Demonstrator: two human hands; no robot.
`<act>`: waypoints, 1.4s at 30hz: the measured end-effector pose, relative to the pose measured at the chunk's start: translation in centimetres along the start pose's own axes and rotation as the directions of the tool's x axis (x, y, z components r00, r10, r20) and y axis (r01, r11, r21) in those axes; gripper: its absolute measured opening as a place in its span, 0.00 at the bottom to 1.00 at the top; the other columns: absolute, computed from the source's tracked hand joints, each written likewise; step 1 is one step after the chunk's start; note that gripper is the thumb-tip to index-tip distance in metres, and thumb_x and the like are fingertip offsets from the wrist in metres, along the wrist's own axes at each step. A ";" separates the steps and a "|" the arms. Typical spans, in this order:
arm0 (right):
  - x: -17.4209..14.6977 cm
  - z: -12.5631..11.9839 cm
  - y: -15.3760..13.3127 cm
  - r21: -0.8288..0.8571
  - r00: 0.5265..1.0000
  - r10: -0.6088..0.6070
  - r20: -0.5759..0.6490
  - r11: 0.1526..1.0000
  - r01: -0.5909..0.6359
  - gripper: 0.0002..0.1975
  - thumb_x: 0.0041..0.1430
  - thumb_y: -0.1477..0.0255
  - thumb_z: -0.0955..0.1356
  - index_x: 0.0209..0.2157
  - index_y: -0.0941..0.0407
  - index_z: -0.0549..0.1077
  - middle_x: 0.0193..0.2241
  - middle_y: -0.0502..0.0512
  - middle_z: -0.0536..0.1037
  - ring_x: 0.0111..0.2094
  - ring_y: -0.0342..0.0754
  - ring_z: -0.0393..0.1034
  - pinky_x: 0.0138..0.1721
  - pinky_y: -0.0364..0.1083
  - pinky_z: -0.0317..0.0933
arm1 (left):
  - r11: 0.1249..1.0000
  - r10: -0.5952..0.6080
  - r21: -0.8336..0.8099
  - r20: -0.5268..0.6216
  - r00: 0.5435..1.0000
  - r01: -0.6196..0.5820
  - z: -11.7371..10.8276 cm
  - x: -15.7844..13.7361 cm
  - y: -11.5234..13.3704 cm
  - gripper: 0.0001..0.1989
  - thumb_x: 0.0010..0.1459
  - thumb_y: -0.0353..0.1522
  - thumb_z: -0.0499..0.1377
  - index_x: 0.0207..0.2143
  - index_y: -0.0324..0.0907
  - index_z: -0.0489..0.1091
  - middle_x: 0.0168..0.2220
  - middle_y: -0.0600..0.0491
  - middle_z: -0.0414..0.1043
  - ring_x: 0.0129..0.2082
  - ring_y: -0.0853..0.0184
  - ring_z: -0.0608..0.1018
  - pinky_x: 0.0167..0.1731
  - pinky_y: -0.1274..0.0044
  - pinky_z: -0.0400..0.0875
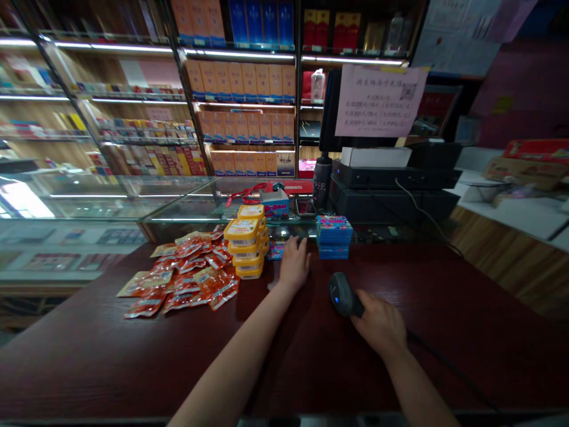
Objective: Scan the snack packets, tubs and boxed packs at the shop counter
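Head view: lit shelving (297, 89) fills the background, lined with tan, blue and red boxes, those toward the left side blurred; before it spreads a dark red-brown counter (133, 362), with a glass display case (186, 196) along its far edge; toward the right stands a monitor (329, 112), a pink printed sheet (377, 104) covering most of what shows of it; on the counter's left part lies a loose heap of shiny orange-red packets (182, 267), overlapping one another; just beside the heap, to its right, rise the stacked yellow tubs (244, 249), lids up; the right hand (383, 325) grasps a dark scanner by its handle; the left hand (294, 261) reaches palm down between the tubs and the blue stack, its fingers loosely extended and holding nothing that shows, though whether they touch anything cannot be told; the blue stack (334, 238) of flat packs sits upright near the case; the scanner (342, 295) shows a small blue light on its head; smallest, a blue pack (275, 250) lies between the tubs and the left hand, partly hidden.
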State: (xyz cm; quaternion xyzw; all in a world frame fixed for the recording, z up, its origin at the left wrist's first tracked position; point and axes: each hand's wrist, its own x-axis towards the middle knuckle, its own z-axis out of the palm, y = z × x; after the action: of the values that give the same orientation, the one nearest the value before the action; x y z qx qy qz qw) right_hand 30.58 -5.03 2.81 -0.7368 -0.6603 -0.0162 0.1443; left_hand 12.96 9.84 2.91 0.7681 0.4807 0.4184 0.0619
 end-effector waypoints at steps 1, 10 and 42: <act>0.0 0.0 0.0 -0.006 1.000 0.001 0.004 1.000 -0.001 0.10 0.52 0.73 0.66 0.38 0.53 0.71 0.34 0.52 0.78 0.36 0.50 0.73 0.35 0.45 0.57 | 0.996 0.084 -0.034 0.009 0.996 -0.084 0.1 0.7 1.0 0.22 0.56 0.28 0.53 0.54 0.42 0.65 0.58 0.41 0.60 0.63 0.55 0.56 0.61 0.63 0.49; 0.1 0.1 0.0 -0.006 0.999 0.017 0.027 1.000 -0.017 0.12 0.49 0.75 0.67 0.38 0.53 0.71 0.35 0.52 0.78 0.37 0.49 0.72 0.36 0.44 0.57 | 0.937 0.305 -0.197 0.056 0.951 -0.289 2.5 5.3 6.7 0.20 0.52 0.21 0.53 0.47 0.42 0.70 0.53 0.43 0.68 0.60 0.55 0.62 0.62 0.58 0.39; -0.3 -0.5 -0.3 0.081 0.999 0.044 0.003 0.996 -0.044 0.12 0.52 0.69 0.66 0.40 0.52 0.72 0.33 0.54 0.80 0.34 0.53 0.75 0.30 0.45 0.58 | 0.022 -0.582 -0.958 0.220 0.783 0.286 -0.7 -5.1 -1.6 0.29 0.33 0.30 0.72 0.39 0.38 0.66 0.36 0.51 0.74 0.35 0.66 0.78 0.43 0.65 0.74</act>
State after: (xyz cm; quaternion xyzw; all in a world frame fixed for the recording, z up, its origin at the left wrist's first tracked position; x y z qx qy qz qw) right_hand 30.28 -5.44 3.26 -0.7446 -0.6443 0.0141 0.1739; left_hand 10.40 6.45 -0.47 0.3056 0.3199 0.6683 0.5981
